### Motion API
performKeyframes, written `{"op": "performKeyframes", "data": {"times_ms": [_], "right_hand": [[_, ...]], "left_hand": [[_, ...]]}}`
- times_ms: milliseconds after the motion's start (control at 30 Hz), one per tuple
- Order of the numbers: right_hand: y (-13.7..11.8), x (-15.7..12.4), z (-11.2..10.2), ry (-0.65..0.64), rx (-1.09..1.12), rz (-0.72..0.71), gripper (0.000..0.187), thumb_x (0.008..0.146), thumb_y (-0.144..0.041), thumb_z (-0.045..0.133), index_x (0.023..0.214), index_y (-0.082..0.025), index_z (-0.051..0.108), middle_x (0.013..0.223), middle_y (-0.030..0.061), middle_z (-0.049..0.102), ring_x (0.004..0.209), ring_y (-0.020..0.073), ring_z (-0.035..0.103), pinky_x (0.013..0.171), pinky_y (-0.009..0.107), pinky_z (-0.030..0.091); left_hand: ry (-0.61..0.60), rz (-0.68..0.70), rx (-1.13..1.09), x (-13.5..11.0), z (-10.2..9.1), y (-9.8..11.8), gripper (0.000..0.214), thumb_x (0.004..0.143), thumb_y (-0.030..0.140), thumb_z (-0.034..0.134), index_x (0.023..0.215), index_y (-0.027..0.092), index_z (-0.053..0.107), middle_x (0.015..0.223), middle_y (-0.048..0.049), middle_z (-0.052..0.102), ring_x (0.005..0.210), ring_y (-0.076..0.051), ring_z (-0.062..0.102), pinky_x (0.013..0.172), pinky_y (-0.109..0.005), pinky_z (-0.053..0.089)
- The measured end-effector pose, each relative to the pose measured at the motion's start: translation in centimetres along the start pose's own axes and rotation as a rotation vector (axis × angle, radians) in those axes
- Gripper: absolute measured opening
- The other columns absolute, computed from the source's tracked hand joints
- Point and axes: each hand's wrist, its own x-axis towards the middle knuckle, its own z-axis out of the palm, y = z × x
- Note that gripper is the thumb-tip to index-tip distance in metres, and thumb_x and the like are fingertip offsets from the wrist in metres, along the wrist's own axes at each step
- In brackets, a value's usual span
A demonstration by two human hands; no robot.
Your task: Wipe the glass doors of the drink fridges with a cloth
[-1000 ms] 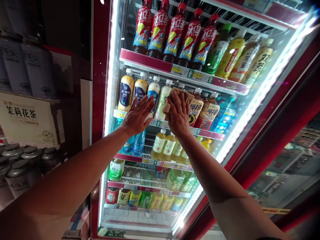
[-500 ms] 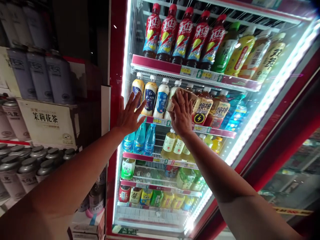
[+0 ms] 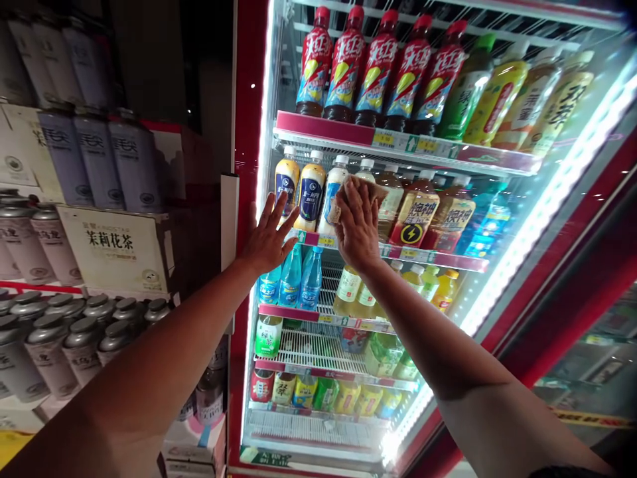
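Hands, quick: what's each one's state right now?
Left hand: open, flat against the cooler door.
Right hand: holding a brown cloth against it.

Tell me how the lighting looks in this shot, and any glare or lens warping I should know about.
Head view: the cooler's light strips blow out to white; the tins at left sit in deep shade; the wide lens splays the cooler's red frame and stretches both forearms; the left hand and the right hand on its cloth are sharp; reflections show on the glass at lower right.

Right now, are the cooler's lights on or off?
On: the light strips glow white down both sides, lighting the bottles.
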Motion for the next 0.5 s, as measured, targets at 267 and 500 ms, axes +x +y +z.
{"op": "performKeyframes", "data": {"times_ms": [267, 500], "right_hand": [[-1.2, 1.5, -0.6, -0.096, 0.008, -0.076, 0.056, 0.106, -0.033, 0.035, 0.162, -0.03, 0.037, 0.172, 0.0, 0.032, 0.164, 0.0241, 0.013, 0.133, 0.058, 0.015], [-2.6, 1.7, 0.2, -0.087, 0.006, -0.079, 0.055, 0.106, -0.032, 0.034, 0.161, -0.028, 0.038, 0.172, 0.0017, 0.032, 0.164, 0.024, 0.011, 0.134, 0.057, 0.014]], "left_hand": [[-0.022, -0.014, -0.043, 0.0, 0.2, 0.1, 0.074, 0.103, 0.044, 0.046, 0.167, 0.033, 0.011, 0.176, -0.0124, 0.001, 0.162, -0.037, -0.006, 0.123, -0.076, -0.001], [-0.045, -0.035, -0.014, -0.2, 0.1, 0.5, 0.076, 0.102, 0.042, 0.049, 0.167, 0.031, 0.013, 0.176, -0.0123, 0.003, 0.162, -0.036, -0.007, 0.124, -0.075, 0.002]]}}
